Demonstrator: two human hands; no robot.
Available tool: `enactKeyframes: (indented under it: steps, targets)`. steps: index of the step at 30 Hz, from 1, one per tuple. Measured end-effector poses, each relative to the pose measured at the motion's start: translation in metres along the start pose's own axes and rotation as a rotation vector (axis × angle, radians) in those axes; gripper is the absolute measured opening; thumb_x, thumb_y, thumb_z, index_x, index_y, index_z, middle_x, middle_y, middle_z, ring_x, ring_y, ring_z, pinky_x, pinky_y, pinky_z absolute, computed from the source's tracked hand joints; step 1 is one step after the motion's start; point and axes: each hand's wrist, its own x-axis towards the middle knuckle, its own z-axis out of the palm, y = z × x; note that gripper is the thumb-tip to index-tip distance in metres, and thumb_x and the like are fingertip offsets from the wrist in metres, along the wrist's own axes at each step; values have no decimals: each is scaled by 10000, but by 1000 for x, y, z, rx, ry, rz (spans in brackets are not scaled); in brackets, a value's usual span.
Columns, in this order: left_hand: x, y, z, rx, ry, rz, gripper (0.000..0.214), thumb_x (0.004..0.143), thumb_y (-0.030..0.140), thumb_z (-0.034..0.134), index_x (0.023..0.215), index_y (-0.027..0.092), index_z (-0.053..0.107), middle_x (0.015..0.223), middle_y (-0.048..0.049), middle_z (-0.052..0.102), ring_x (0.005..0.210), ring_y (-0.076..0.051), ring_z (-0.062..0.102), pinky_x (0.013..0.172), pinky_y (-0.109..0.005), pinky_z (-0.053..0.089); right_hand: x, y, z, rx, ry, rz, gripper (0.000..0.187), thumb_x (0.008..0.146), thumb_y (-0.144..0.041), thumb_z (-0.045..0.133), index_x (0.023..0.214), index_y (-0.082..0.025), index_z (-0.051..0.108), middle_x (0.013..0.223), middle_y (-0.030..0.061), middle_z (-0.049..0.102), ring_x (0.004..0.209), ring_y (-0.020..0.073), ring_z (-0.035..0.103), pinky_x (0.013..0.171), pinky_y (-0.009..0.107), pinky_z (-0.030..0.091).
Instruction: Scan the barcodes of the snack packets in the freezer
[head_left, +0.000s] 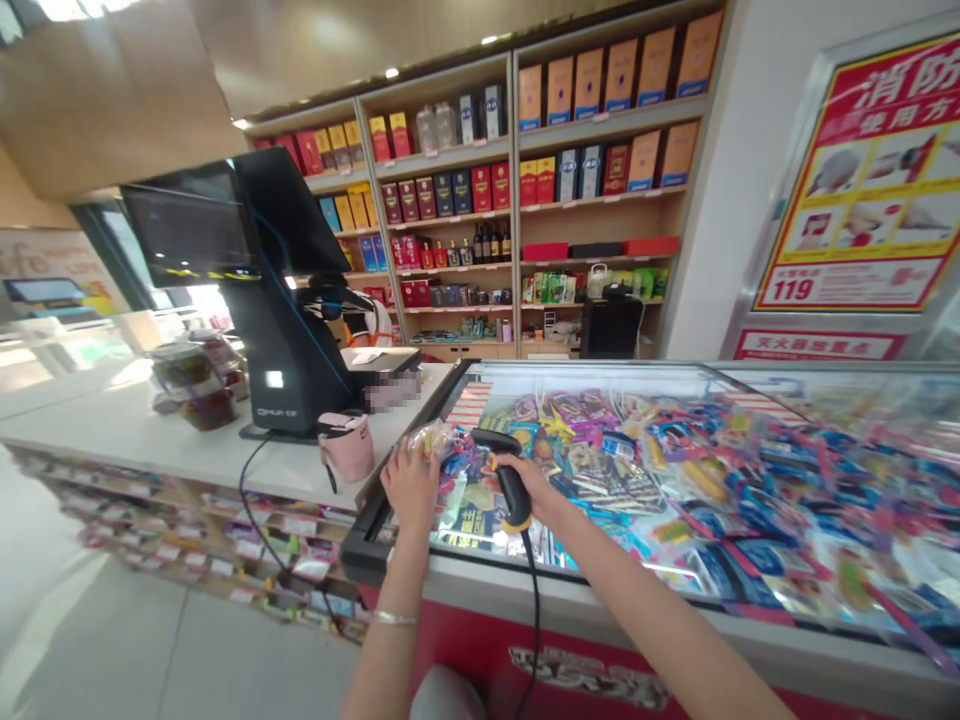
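My right hand is wrapped round the grip of a black and yellow barcode scanner, whose cord runs down the freezer's front. The scanner's head points left. My left hand is closed on a clear plastic package at the left end of the freezer's glass top; what the package contains is too blurred to name. Both hands are above the chest freezer, and many wrapped ice creams show through its glass.
Left of the freezer is a white counter with a pink cup, a black checkout terminal and stacked clear containers. Shelves of boxes and bottles line the back. Another person is partly visible behind the terminal.
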Motion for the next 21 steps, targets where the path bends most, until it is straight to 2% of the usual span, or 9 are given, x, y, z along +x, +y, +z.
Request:
enactKeyframes:
  steps: [3,7,14,21]
  targets:
    - [-3,-3,3,19,-20,16,373,896,344,430,1168,200,640,1285,-118,584,1152,-301,522,971,-474,371,4,11,-3,22,10,71,139,811,-198,524,740,-122,615,680,76,698,507,128,644,541,215,544]
    - [0,-7,2,2,-70,11,384,881,346,455,1184,192,633,1248,-117,608,1128,-288,543,927,-419,418,5,13,-8,68,20,81,159,804,-224,529,720,-121,617,656,69,679,492,108,612,532,197,523]
    - [0,-6,0,-60,-57,-24,362,871,318,452,1143,195,657,1218,-114,629,1137,-294,539,954,-431,413,6,15,-7,13,21,-16,163,746,-249,640,643,-124,624,571,23,621,421,83,538,427,180,448]
    - [-3,-4,-1,-83,-32,-49,402,870,321,447,1210,185,614,1217,-109,634,1130,-285,548,975,-417,402,6,17,-9,-8,-14,-49,153,691,-244,714,643,-117,643,570,15,620,431,78,533,442,182,452]
